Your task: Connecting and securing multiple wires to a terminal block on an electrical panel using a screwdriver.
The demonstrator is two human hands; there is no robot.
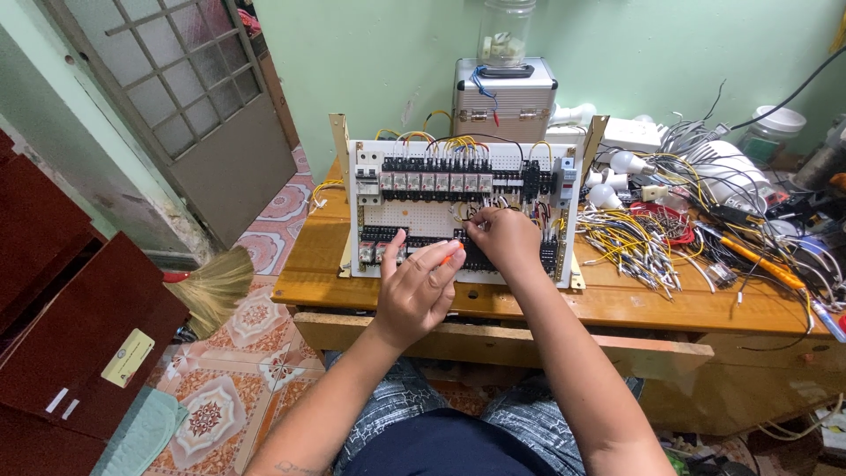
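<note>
A white perforated wiring panel (441, 216) stands tilted on the wooden table (617, 304), with rows of black relays, terminal blocks and yellow wires. My left hand (416, 286) is in front of the panel's lower row and holds an orange-handled screwdriver (438, 255), its tip pointing at the terminal blocks. My right hand (502, 236) is at the panel's middle, fingers pinched on a thin wire (469, 219) near the lower relays.
A heap of loose yellow and white wires (630, 242) lies right of the panel, with light bulbs (626, 163), tools and cables beyond. A metal case (504, 97) with a jar on top stands behind. A broom (216, 282) and dark red cabinet (79, 344) are at left.
</note>
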